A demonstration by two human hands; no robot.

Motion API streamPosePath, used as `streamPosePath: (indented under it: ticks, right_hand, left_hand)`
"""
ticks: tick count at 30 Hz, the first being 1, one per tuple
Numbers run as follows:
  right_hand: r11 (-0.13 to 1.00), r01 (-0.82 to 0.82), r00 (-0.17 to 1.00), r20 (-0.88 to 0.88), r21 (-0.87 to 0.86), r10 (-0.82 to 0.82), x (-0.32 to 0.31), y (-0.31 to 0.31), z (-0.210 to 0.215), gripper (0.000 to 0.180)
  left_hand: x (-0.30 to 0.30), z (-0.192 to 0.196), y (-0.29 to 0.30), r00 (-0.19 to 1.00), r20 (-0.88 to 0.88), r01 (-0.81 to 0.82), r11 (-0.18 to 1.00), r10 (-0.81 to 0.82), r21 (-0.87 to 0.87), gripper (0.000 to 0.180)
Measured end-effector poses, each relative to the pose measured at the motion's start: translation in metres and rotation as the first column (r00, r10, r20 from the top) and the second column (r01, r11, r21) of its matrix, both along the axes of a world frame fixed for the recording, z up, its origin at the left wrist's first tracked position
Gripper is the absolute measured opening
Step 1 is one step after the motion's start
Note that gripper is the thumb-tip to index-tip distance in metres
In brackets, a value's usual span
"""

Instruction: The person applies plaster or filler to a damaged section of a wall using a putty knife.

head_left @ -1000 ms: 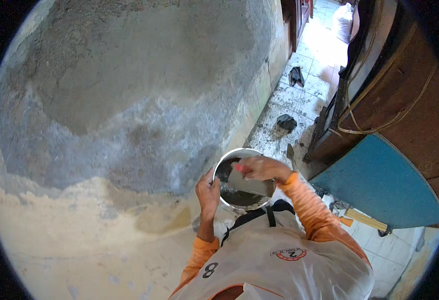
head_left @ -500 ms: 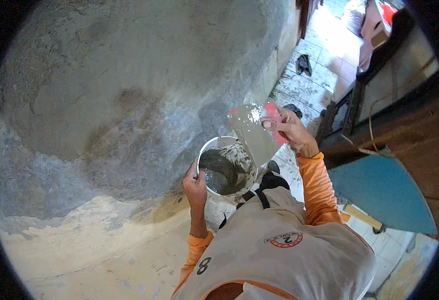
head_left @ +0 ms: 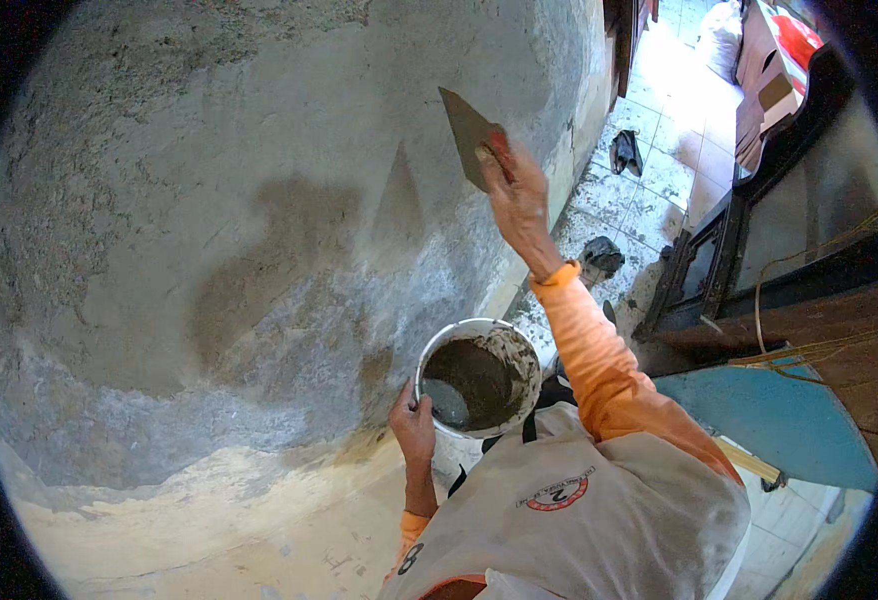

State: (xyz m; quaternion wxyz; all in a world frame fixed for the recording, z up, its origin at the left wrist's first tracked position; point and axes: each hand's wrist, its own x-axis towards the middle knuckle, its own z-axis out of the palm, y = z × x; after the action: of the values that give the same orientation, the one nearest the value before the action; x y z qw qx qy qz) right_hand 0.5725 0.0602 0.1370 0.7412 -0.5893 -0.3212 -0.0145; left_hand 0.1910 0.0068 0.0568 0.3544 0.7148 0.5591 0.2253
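At left, the rough grey wall (head_left: 289,110) now has the flat scraper (head_left: 464,132) raised before it; the scraper has risen from above the bucket (head_left: 526,362), shifting the work from the wet mix toward the wall, though whether blade and wall touch cannot be told. The left hand (head_left: 414,430) has its fingers clamped on the bucket's left rim; inside lies wet grey mix (head_left: 479,385), with smears up the inner side. Farther right, the right hand (head_left: 521,195) pinches the scraper's red grip between thumb and fingers.
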Motion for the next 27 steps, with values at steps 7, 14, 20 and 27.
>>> streamPosePath:
  ticks: [7,14,20,27]
  right_hand:
    - [0.959,0.283,0.906,0.328,-0.002,-0.267,-0.017,0.039,-0.016,0.030]
    - [0.921,0.378,0.836,0.461,-0.095,-0.296,-0.032,0.056,-0.021,0.044]
    - [0.891,0.441,0.743,0.601,-0.107,-0.295,-0.050,0.080,-0.032,0.054]
    - [0.960,0.264,0.877,0.436,-0.089,-0.200,-0.041,0.030,-0.045,0.057]
  left_hand:
    - [-0.013,-0.006,0.004,0.986,-0.113,0.119,0.992,-0.122,-0.027,0.051]
    - [-0.033,-0.013,0.005,0.995,0.008,0.103,0.994,-0.103,-0.043,0.044]
    - [-0.043,-0.018,0.012,0.996,-0.041,0.079,0.996,-0.080,-0.041,0.048]
    - [-0.019,-0.010,0.022,0.992,-0.047,0.116,0.993,-0.117,-0.029,0.049]
